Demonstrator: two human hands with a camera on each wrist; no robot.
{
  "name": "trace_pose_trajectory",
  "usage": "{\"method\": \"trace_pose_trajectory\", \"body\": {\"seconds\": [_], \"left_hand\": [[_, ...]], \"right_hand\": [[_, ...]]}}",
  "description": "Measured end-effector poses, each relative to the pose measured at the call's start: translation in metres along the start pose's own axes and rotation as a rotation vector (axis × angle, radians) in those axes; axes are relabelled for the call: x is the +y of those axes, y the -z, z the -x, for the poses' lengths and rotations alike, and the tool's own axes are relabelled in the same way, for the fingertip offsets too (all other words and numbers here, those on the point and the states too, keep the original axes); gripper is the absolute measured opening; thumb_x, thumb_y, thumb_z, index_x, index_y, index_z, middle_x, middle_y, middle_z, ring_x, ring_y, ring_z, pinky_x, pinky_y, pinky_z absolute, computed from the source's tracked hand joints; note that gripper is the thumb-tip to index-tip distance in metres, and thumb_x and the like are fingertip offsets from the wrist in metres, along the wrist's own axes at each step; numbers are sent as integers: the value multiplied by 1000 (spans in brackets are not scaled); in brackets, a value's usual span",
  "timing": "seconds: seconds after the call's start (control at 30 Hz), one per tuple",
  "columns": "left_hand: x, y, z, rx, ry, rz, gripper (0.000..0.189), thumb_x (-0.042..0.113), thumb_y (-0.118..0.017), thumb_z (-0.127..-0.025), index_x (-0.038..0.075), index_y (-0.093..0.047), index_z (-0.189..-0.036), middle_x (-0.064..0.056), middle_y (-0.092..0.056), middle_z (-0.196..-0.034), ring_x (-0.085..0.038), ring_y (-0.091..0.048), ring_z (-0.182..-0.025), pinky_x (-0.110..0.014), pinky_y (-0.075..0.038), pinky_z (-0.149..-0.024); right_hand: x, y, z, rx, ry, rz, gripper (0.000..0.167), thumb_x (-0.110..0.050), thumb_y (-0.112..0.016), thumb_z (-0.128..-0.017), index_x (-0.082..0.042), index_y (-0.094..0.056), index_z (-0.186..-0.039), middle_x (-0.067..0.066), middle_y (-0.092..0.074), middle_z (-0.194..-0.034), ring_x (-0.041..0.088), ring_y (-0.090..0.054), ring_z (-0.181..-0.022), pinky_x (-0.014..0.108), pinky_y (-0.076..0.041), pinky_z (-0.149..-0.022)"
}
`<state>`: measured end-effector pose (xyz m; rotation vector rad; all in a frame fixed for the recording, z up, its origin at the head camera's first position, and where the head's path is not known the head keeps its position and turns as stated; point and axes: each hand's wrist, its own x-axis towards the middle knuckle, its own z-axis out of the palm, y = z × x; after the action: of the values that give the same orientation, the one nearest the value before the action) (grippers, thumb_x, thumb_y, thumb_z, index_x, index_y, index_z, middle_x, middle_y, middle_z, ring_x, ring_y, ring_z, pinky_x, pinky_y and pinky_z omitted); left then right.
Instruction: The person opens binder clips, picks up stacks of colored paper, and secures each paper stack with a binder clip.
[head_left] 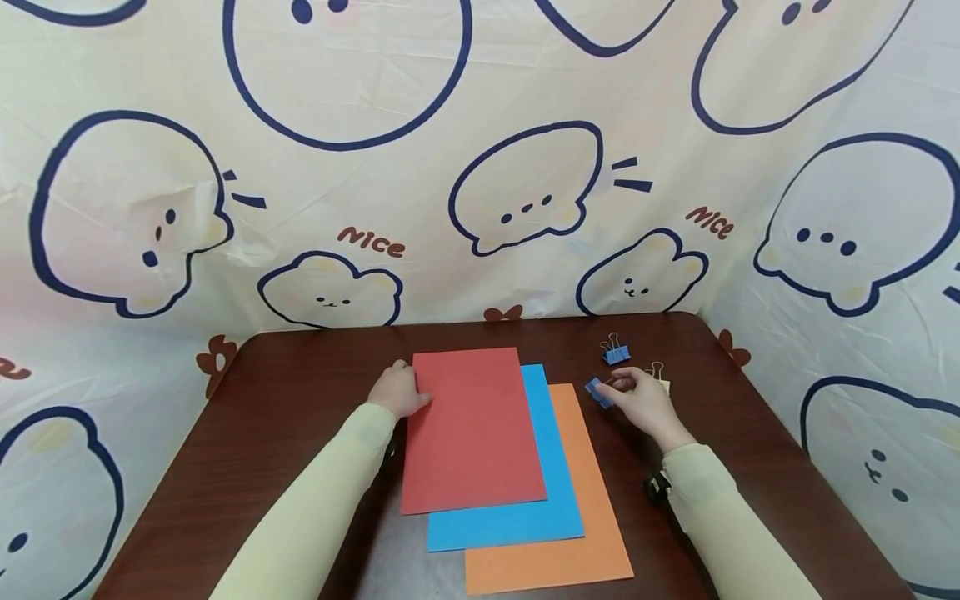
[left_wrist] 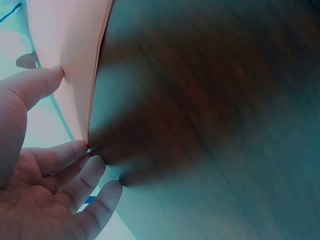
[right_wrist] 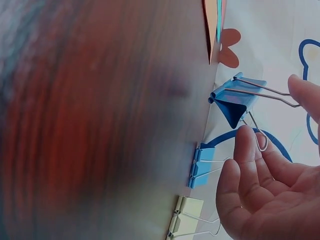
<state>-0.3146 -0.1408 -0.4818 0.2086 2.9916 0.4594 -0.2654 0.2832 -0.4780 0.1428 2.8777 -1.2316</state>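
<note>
Desk [head_left: 757, 475] carries overlapped stack: red sheet [head_left: 476, 433] topmost, blue sheet [head_left: 517, 529] next, orange sheet [head_left: 555, 568] lowest; most of lower two hidden. Sheets likely light, easily creased; best held near edges. Left hand [head_left: 397, 390]: thumb on red sheet, forefinger at its left edge, fingers apart. Right hand [head_left: 647, 403] pinches held clip [head_left: 598, 393] by wire handles, right of orange sheet. Spring probably stiff; squeeze handle ends. Clip mouth hard to read. Pale clip [right_wrist: 186, 217] cut off in right wrist view.

you have three sheets: one red sheet [head_left: 472, 429], one blue sheet [head_left: 517, 527], one orange sheet [head_left: 596, 510]; three binder clips: two blue clips [right_wrist: 237, 97] [right_wrist: 203, 167], one pale yellow clip [right_wrist: 187, 214]; one left hand [head_left: 397, 390], one right hand [head_left: 645, 404]; one table [head_left: 270, 425].
</note>
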Motion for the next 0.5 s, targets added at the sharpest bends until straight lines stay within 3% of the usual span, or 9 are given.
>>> {"method": "trace_pose_trajectory", "body": {"seconds": [0.23, 0.5], "left_hand": [[-2, -3, -1, 6, -21, -18, 56, 33, -79, -91, -12, -66, -121, -24, -58, -121, -33, -59, -99, -47, -56, -98], [-4, -6, -2, 2, -25, 0, 64, 32, -77, -92, -14, -57, -132, -28, -52, -139, -41, -57, -119, -49, -51, -107]], "right_hand": [[-2, 1, 2, -1, 0, 5, 60, -45, -69, -98, -1, -56, -137, 19, -64, -122, 32, -63, -107, 44, -56, -88], [-4, 4, 4, 2, 13, 1, 61, -42, -69, -98, 2, -55, -138, 20, -64, -121, 32, -63, -107, 45, -56, -89]]}}
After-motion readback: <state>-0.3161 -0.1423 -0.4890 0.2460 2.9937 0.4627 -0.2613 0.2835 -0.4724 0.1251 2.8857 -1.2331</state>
